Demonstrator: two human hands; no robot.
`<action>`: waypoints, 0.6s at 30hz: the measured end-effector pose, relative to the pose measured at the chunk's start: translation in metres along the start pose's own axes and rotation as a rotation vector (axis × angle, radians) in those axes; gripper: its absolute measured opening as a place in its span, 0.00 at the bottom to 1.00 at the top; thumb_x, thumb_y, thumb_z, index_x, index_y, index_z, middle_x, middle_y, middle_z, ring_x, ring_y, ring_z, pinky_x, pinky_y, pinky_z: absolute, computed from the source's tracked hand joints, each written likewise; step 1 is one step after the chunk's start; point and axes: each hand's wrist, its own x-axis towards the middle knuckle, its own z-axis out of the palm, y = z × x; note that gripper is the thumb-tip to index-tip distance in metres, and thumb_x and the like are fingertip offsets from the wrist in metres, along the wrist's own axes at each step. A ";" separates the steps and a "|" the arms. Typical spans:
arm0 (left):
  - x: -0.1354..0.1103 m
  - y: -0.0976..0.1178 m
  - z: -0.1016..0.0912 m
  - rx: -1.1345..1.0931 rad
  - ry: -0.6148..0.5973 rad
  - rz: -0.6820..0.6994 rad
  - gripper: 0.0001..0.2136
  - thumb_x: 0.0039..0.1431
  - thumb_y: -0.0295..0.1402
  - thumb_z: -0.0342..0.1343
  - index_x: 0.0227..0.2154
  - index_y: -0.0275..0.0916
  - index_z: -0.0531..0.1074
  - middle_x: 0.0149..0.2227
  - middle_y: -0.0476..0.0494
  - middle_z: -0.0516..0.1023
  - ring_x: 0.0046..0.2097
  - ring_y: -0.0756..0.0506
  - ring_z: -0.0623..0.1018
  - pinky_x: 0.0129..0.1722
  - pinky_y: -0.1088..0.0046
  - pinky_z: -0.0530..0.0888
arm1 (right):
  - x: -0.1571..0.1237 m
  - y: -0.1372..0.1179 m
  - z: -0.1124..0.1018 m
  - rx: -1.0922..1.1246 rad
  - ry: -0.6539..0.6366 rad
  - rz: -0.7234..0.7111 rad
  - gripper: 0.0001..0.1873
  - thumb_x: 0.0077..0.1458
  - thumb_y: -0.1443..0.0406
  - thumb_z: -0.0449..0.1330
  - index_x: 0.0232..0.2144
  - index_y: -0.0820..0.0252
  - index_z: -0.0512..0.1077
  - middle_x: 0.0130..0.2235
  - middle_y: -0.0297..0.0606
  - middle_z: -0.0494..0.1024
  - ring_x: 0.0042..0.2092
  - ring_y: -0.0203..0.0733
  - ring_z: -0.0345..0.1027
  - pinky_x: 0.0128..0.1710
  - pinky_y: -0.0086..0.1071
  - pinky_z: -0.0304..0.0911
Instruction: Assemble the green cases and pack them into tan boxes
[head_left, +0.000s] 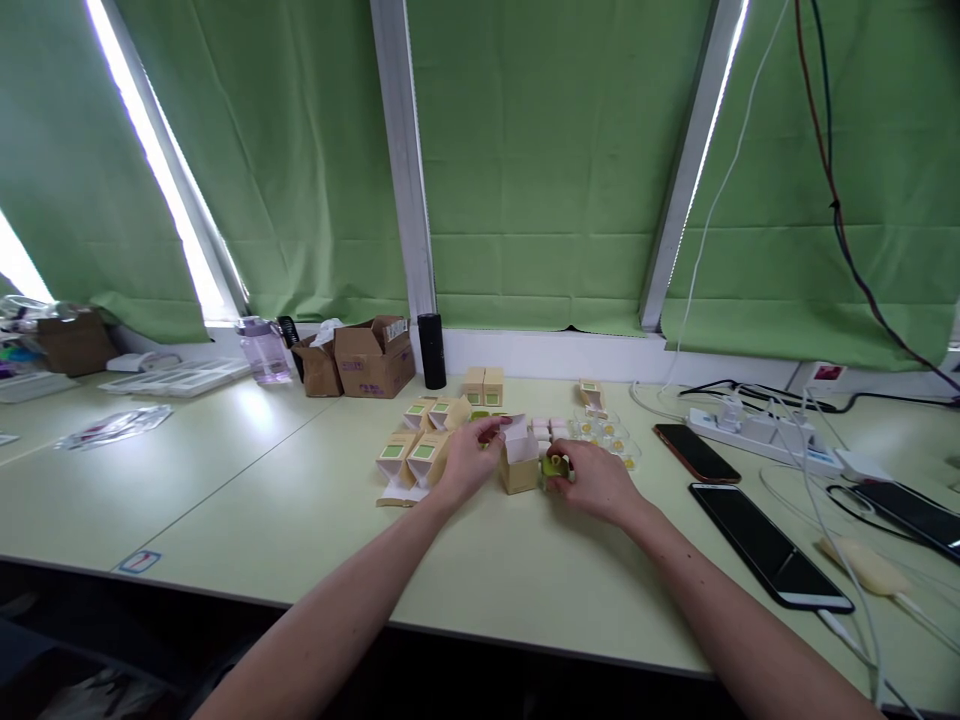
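Observation:
An open small cardboard box (pixel 520 476) stands upright on the table, its white inner flap raised. The fingers of my left hand (pixel 474 458) pinch that flap from the left side. Close beside the box on the right, my right hand (pixel 594 478) is closed on a small green object (pixel 553 467) with a yellowish ring-like top; its exact kind is unclear. Behind the hands are small pink-and-white pieces (pixel 549 428) and a clear plastic tray (pixel 607 436) with round yellow-centred items. Several small boxes with green labels (pixel 424 452) lie left of my left hand, some with open flaps.
Two small boxes (pixel 484 386) stand at the back, near a black cylinder (pixel 431 351) and an open carton (pixel 373 357). Rightward lie phones (pixel 769 545), a power strip (pixel 761 440) and loose cables. A purple bottle (pixel 264 352) is at back left.

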 end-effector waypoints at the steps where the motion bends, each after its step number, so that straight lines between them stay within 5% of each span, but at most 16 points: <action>1: 0.000 0.000 0.000 -0.010 -0.002 -0.003 0.14 0.62 0.29 0.61 0.48 0.39 0.85 0.48 0.40 0.88 0.48 0.39 0.85 0.53 0.60 0.81 | 0.000 0.001 0.000 0.008 -0.003 -0.002 0.13 0.57 0.65 0.67 0.45 0.53 0.78 0.47 0.38 0.84 0.45 0.48 0.75 0.34 0.34 0.50; 18: 0.007 -0.014 0.002 -0.351 -0.094 -0.165 0.20 0.51 0.25 0.60 0.48 0.35 0.83 0.53 0.35 0.86 0.51 0.39 0.84 0.53 0.62 0.79 | 0.002 0.007 0.002 0.088 0.008 -0.055 0.13 0.55 0.68 0.67 0.44 0.55 0.78 0.45 0.38 0.82 0.43 0.45 0.72 0.36 0.32 0.54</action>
